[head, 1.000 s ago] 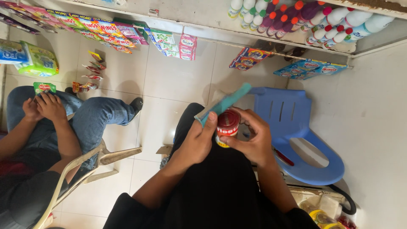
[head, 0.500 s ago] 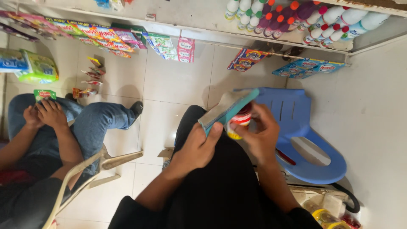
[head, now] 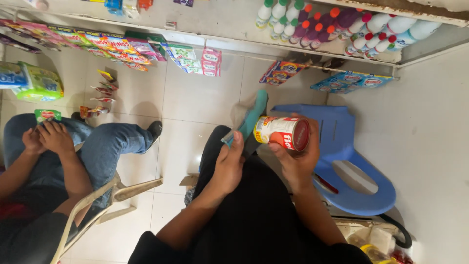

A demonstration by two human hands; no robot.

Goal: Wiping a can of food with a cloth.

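Above the person's dark-clad lap, the right hand grips a red-and-white can lying on its side, its fingers wrapped round the lidded end. The left hand is clenched on a teal cloth, which rises from the fist and touches the can's near end. Just behind the can stands a blue plastic chair on the tiled floor. A shelf along the wall carries coloured packets and a row of capped bottles. At the left, a second person in jeans sits on a pale chair, both hands resting on the thigh.
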